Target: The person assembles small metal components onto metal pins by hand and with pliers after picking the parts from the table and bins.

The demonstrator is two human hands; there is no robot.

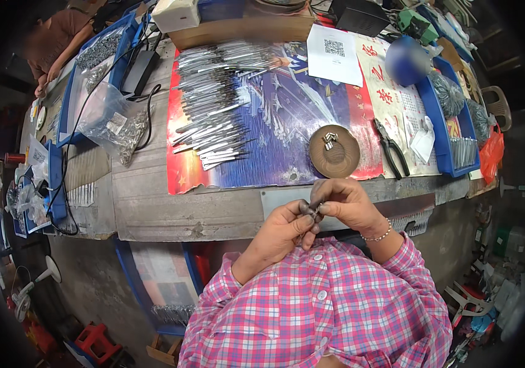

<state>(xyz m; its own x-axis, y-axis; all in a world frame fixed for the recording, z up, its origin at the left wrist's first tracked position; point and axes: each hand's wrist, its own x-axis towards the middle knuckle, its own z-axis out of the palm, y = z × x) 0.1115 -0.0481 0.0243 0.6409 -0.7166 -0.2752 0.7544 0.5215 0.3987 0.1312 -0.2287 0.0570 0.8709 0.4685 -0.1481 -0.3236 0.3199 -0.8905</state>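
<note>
Close to my chest, just off the table's front edge, my left hand [290, 226] and my right hand [349, 205] meet with their fingertips pinched. Between them is a small dark metal piece [313, 212], mostly hidden by the fingers, so its exact kind does not show. Both hands are closed on it. Just beyond them sits a round brown dish [349, 162] with a few short silvery metal pieces [330, 141] in it. Black-handled pliers [391, 149] lie right of the dish. Farther left, many thin metal rods [213, 104] lie side by side in a long row.
A colourful poster sheet [287, 162] covers the wooden table [146, 208]. On the right stands a blue tray [468, 161] with bagged parts. To the left are a clear bag of metal parts [128, 132], cables and blue bins. A co-worker [60, 43] sits at the far left.
</note>
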